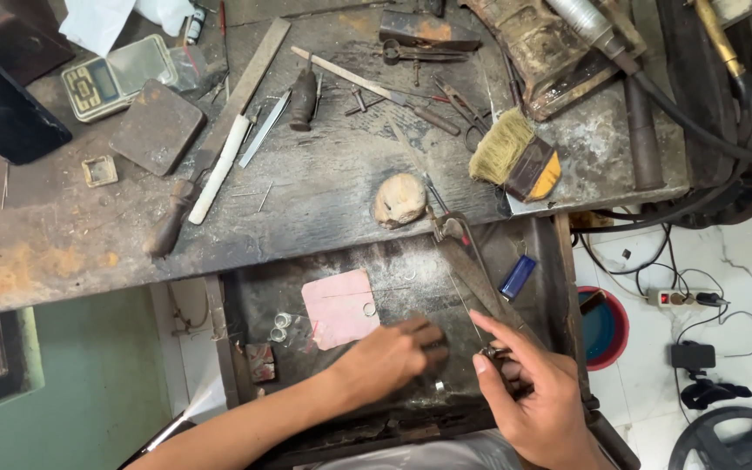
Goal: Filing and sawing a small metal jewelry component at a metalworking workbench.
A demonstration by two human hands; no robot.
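Note:
My left hand (pixel 398 352) rests palm down on the floor of a dark metal drawer tray (pixel 245 300) under the workbench, fingers curled over something small that I cannot make out. My right hand (pixel 533 392) grips the handle of a thin-framed jeweller's saw (pixel 467 261), whose frame runs up toward the bench edge. A pink paper square (pixel 337 300) lies in the tray with a small metal ring (pixel 369 308) on it. Two more rings (pixel 280 326) lie to its left.
A blue lighter (pixel 517 277) lies in the tray. On the worn workbench (pixel 306 200) lie several files, a brush (pixel 515 157), pliers, a pocket scale (pixel 115 78) and a pale lump (pixel 399 200). On the floor to the right are a red bowl (pixel 602 326), a power strip and cables.

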